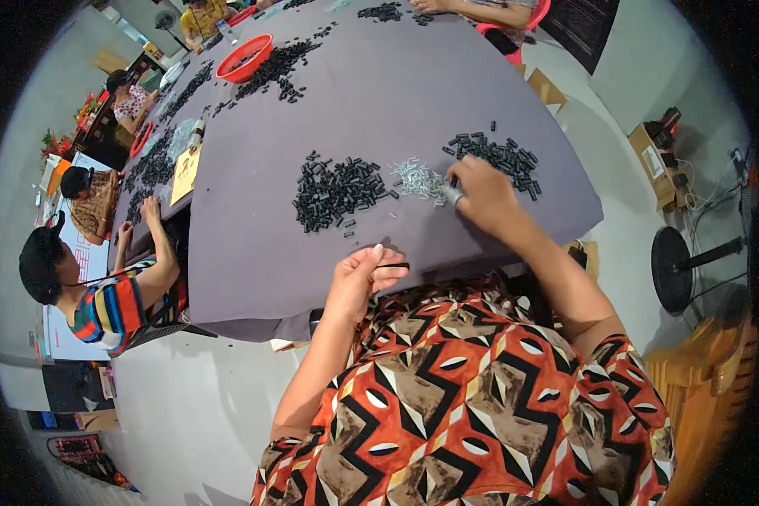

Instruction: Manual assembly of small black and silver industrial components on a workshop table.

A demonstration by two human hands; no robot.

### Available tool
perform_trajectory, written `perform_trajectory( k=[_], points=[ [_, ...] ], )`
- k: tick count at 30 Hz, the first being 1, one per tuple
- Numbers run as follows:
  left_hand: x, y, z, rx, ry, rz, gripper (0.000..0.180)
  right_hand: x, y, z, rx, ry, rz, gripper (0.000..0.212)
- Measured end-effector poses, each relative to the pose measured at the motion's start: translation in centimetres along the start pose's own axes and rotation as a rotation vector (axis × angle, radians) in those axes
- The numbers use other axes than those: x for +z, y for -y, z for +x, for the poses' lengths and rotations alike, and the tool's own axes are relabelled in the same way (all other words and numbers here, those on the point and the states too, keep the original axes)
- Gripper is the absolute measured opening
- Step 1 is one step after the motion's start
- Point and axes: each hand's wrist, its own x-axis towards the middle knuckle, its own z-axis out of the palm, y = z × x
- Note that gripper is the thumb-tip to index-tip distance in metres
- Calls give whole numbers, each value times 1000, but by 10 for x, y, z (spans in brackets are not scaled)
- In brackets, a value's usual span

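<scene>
My left hand [356,277], near the table's front edge, pinches a small black cylindrical piece [394,265] with its fingers curled. Farther right, my right hand [485,196] is closed around a short silver-grey cylindrical object [453,194]; its kind is hard to make out. The end of that object is beside a pile of small pale metallic pins [417,180]. Left of the pins lies a heap of short black cylindrical pieces [337,196]. Another heap of black pieces [514,160] spreads just beyond my right hand.
A grey cloth covers the table [253,244]. An orange-red bowl [244,59] stands far left among more black pieces. A yellow card [185,175] lies near the left side. Several people sit around, one in a striped shirt [114,295]. A black stand base [673,270] is on the right floor.
</scene>
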Motion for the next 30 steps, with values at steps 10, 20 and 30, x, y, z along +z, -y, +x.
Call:
perform_trajectory(
  k=[10, 20, 30],
  points=[
    [-1, 0, -2, 16, -2, 21, 26, 14, -13, 41, -282, -154, -106, 33],
    [-3, 1, -2, 23, 16, -11, 23, 50, 35, 58, -311, 19, -77, 20],
    [-5, 6, -1, 35, 23, -32, 23, 61, 53, 47, -376, 35, 157, 16]
  ],
)
